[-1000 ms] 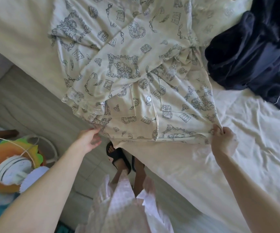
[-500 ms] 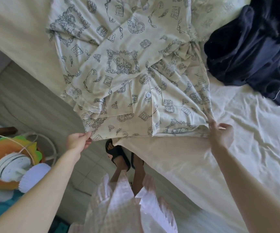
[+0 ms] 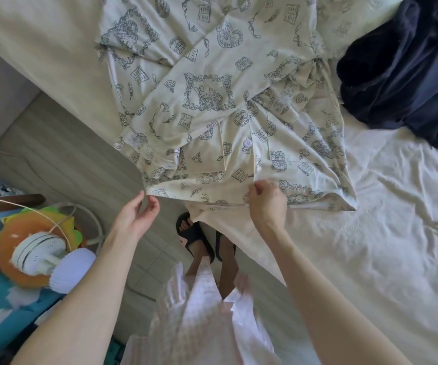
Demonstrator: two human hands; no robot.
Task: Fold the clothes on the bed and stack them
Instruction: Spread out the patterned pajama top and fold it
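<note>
Two hands at cream printed pyjama shirt (image 3: 212, 106) hem: right hand (image 3: 266, 204) pinched it, left hand (image 3: 136, 217) spread wide, empty. I judged hem overhanging white bed (image 3: 370, 259) could slide floorward.

Two garments lie on one bed (image 3: 370, 259): one cream printed pyjama top (image 3: 212, 106) across the upper middle of the frame, and one dark navy garment (image 3: 402, 75) bunched at the upper right. One white button (image 3: 247, 142) shows on the printed top's front. Two hands are in view, the left hand (image 3: 136, 217) at lower centre-left and the right hand (image 3: 265, 204) at centre. Two dark slippers (image 3: 196, 233) show below them. One small round fan (image 3: 37, 255) sits at the lower left.
</note>
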